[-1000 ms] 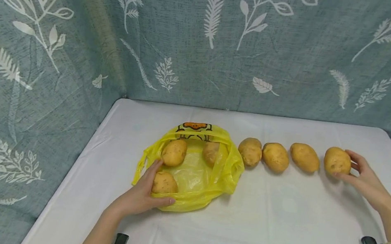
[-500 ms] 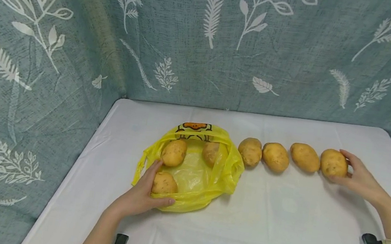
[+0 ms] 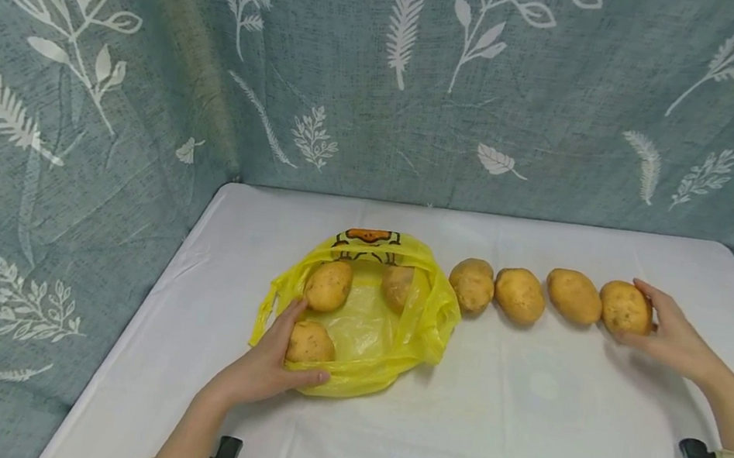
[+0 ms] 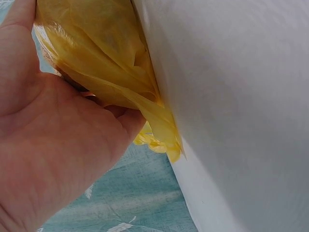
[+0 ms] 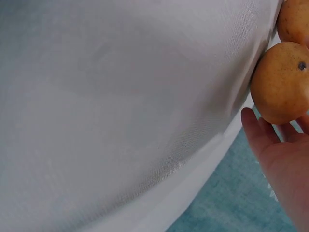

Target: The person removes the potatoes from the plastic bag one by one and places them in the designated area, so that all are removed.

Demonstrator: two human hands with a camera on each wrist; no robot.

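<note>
A yellow plastic bag (image 3: 352, 383) lies with its mouth wide, a cartoon print on its far rim. Inside, one potato (image 3: 328, 286) is at the left, another (image 3: 397, 288) at the back right, and a third (image 3: 312, 344) near the front. My left hand (image 3: 262, 371) grips the bag's front left edge around that front potato, thumb over the rim. At the far right, my right hand (image 3: 678, 339) has its fingers and thumb loosely around the right side of a potato (image 3: 625, 307). In the right wrist view, the thumb tip stands slightly apart from that potato (image 5: 280, 82).
Between bag and right hand, three potatoes make a row: one beside the bag (image 3: 472, 285), a middle one (image 3: 519, 296) and a right one (image 3: 573, 296). A white cloth (image 3: 449, 444) covers the table. Teal leaf-patterned fabric (image 3: 420, 150) hangs behind and at the sides.
My right hand has moved left with the far-right potato, bringing it down beside the row. The thumb now sits lower against it. My left hand and the bag have stayed put.
</note>
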